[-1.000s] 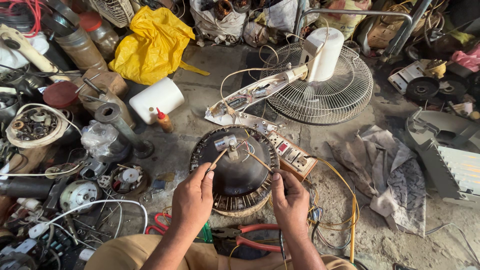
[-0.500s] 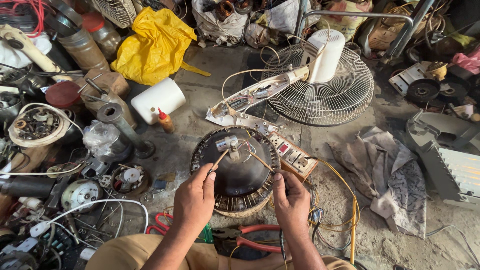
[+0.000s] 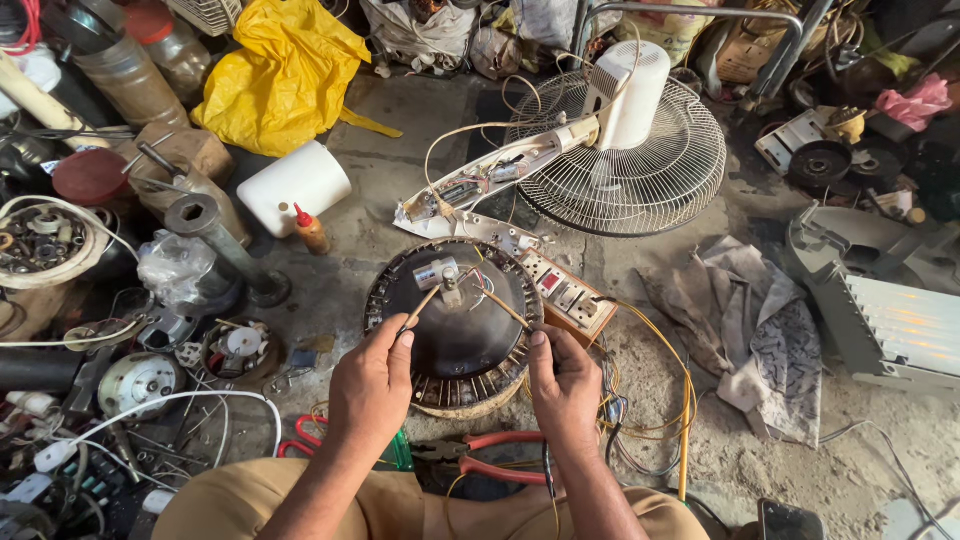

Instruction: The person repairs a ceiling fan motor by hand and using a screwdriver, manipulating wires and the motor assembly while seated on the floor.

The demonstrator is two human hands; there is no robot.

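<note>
Fingers [image 3: 395, 335] of left hand [image 3: 372, 385] pinched narrow on a thin probe [image 3: 422, 306]; right hand [image 3: 565, 385] fingers pinch a second probe [image 3: 503, 308]. Both tips reach the small metal part [image 3: 437, 272] on the dark round fan motor [image 3: 455, 325], just ahead of the fingers on the floor. Tip contact hard to tell, probably touching. Red-handled pliers [image 3: 490, 455] below the wrists; switch board [image 3: 565, 293] beside right fingers.
</note>
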